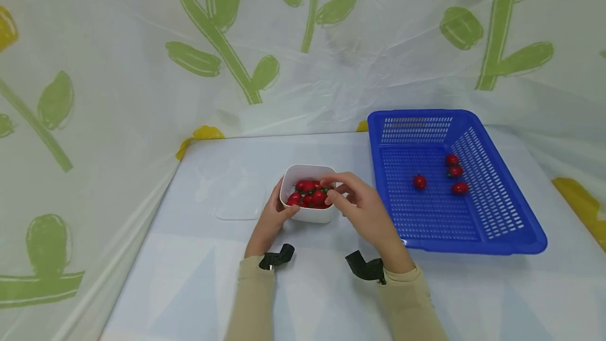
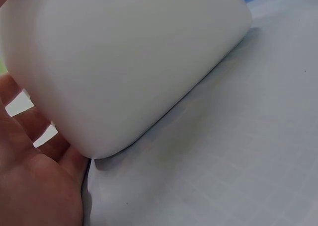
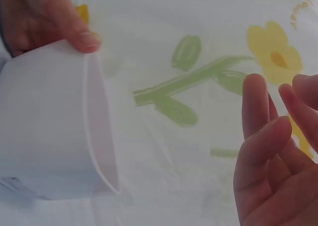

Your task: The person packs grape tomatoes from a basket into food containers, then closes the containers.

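Note:
A white square container point(image 1: 310, 216) stands on the table with several red cherry tomatoes point(image 1: 307, 187) inside. My left hand point(image 1: 271, 221) grips its left side, the thumb over the rim and the other fingers along the outer wall. In the left wrist view, the container's side point(image 2: 124, 62) fills much of the picture, resting on the cloth. Above the container's right edge, my right hand point(image 1: 366, 207) has its fingers loosely bent. The right wrist view shows nothing between the fingers of the right hand point(image 3: 278, 171).
To the right stands a blue perforated basket point(image 1: 513, 188) holding several more cherry tomatoes point(image 1: 460, 188). A flat, clear lid point(image 1: 241, 205) lies left of the container. Behind the table hangs a white sheet point(image 1: 331, 93) with printed green plants.

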Motion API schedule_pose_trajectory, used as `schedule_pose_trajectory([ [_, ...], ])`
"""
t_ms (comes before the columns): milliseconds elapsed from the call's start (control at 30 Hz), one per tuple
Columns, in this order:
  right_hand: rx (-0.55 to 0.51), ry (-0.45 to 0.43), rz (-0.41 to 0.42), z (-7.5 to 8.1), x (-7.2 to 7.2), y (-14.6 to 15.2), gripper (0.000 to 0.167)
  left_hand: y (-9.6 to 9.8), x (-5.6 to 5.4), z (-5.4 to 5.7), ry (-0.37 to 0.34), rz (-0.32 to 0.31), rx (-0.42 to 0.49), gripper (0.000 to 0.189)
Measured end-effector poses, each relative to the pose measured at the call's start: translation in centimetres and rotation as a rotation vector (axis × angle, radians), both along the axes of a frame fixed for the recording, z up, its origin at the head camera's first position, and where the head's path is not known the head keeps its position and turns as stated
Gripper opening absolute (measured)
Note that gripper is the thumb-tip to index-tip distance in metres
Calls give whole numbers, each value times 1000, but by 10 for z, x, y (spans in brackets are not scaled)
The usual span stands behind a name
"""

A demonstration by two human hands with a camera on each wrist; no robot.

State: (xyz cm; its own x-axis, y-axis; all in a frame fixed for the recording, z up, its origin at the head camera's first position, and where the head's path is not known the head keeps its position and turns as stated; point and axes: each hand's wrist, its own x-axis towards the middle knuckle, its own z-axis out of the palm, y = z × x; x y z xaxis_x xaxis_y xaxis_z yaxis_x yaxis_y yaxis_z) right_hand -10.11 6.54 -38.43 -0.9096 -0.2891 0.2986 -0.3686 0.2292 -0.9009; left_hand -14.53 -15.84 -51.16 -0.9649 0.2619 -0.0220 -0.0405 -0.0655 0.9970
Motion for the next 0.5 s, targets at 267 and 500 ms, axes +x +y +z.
schedule_pose_trajectory([
  [267,-108,-80,0,16,20,27,26,3,7,15,-13,-26,21,74],
  [500,-37,-124,-66,11,25,57,26,2,7,20,-19,-19,12,73],
])
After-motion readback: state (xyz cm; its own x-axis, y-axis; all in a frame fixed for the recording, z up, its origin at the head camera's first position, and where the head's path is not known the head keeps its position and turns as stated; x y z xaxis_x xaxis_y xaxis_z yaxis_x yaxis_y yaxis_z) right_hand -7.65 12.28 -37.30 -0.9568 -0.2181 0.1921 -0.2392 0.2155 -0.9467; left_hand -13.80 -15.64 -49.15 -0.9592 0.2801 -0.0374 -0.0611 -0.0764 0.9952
